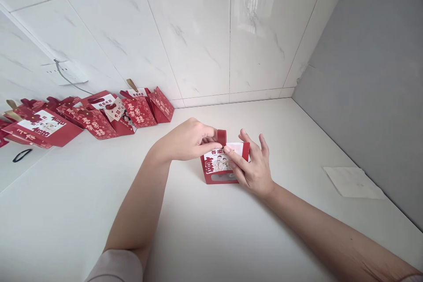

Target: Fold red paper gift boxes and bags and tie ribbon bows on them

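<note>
A small red and white paper gift box (219,164) with red Chinese lettering, a drawn couple and a clear window strip stands on the white table before me. From its top rises a red ribbon loop (221,135). My left hand (190,139) reaches over from the left, its thumb and fingers closed at the base of the loop. At the box's right side is my right hand (253,165), index fingertip at the top near the ribbon and thumb against the front. Its other fingers are raised behind the right edge. The fingertips partly hide the top closure.
Several similar red gift boxes (95,123) stand in a row along the tiled wall at the left. A black elastic loop (22,155) lies near them. A grey cable (68,77) runs from a wall socket (62,73). On the right lies a white tissue (353,182) beside a grey panel (370,75).
</note>
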The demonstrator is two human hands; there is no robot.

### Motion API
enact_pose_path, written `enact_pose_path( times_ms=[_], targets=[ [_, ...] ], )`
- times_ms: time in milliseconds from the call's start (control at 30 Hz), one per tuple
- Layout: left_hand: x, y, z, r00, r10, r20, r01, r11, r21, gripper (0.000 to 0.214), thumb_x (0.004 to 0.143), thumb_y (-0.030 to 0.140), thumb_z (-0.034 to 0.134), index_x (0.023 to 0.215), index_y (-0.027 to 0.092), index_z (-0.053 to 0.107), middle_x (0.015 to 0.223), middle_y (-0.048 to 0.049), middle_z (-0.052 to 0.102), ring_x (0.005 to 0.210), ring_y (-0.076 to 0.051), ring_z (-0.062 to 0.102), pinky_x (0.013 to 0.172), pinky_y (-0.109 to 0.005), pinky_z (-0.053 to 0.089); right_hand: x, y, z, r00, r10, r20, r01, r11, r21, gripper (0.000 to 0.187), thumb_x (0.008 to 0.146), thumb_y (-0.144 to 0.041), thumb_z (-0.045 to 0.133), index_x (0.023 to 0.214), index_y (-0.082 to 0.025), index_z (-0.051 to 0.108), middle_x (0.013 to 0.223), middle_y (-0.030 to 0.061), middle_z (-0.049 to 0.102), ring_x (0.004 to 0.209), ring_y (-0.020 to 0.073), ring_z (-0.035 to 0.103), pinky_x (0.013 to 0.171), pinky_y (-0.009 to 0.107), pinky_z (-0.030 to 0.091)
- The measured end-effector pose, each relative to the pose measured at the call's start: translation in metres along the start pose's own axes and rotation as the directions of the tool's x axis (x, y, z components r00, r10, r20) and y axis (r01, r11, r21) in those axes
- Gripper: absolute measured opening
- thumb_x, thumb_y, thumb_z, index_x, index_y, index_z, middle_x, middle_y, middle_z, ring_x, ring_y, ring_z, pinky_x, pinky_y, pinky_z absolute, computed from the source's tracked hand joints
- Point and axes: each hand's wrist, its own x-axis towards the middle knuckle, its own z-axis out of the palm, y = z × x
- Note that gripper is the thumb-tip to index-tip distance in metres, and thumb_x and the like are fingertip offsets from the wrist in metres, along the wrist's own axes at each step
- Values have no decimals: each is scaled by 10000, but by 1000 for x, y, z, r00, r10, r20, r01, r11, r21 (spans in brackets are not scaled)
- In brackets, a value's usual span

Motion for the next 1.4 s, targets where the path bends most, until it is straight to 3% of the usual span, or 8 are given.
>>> enact_pose_path(
  times_ms=[200,267,333,500,600,733,1167,1400],
  targets=[
    [-6,-2,-7,996,-50,80,65,979,-195,204,874,276,538,951,200,711,890,-7,726,761,-133,639,621,-204,447,-4,5,5,999,32,15,-35,960,277,798,888,-159,522,1510,-422,97,1587,56,206,1402,308,335,1076,592,330],
    [-8,-4,-11,992,-76,97,93,978,-188,211,873,269,536,995,224,702,956,5,724,773,-129,638,610,-196,450,-6,6,6,987,148,62,-160,886,435,840,916,-217,508,1518,-374,-57,1593,74,186,1426,290,290,1044,539,404],
    [-9,-6,-12,990,-95,100,110,980,-164,226,867,273,548,1036,240,694,1003,6,719,780,-132,637,588,-193,449,-7,7,6,945,277,175,-327,775,541,856,934,-293,503,1516,-315,-123,1576,108,235,1382,279,374,1017,498,448],
    [-1,-8,-5,1000,-12,26,19,949,-315,431,844,259,598,1274,261,574,1268,-51,625,1059,-186,623,768,-229,526,-5,13,9,816,284,503,-570,537,622,496,946,-440,489,1391,-242,400,1273,89,616,1079,253,633,882,408,538],
    [2,-9,-2,1000,26,-3,-25,874,-486,396,877,270,577,1271,228,575,1291,-89,606,1144,-206,599,874,-279,531,-2,15,10,789,257,558,-606,473,639,431,934,-472,504,1284,-221,489,1205,78,652,1026,247,651,848,394,548],
    [0,-9,-4,999,-21,29,34,808,-588,314,896,353,574,1149,179,641,1185,-109,661,1077,-219,634,850,-299,551,0,14,9,784,261,563,-615,452,646,425,919,-483,526,1246,-213,504,1179,77,663,1015,249,654,846,397,546],
    [-2,-14,-8,993,-108,57,122,852,-509,334,883,432,574,1092,201,694,1036,-67,720,921,-188,676,744,-249,545,-1,15,9,784,260,563,-615,449,649,394,915,-461,545,1221,-215,514,1158,70,664,990,238,651,825,381,541],
    [2,-7,-3,983,-163,-86,124,931,-343,337,874,444,559,869,158,736,733,-37,701,650,-133,605,534,-210,429,0,13,9,779,255,572,-620,446,645,384,919,-460,541,1207,-206,518,1164,78,661,1003,243,650,830,380,538]
  ],
)
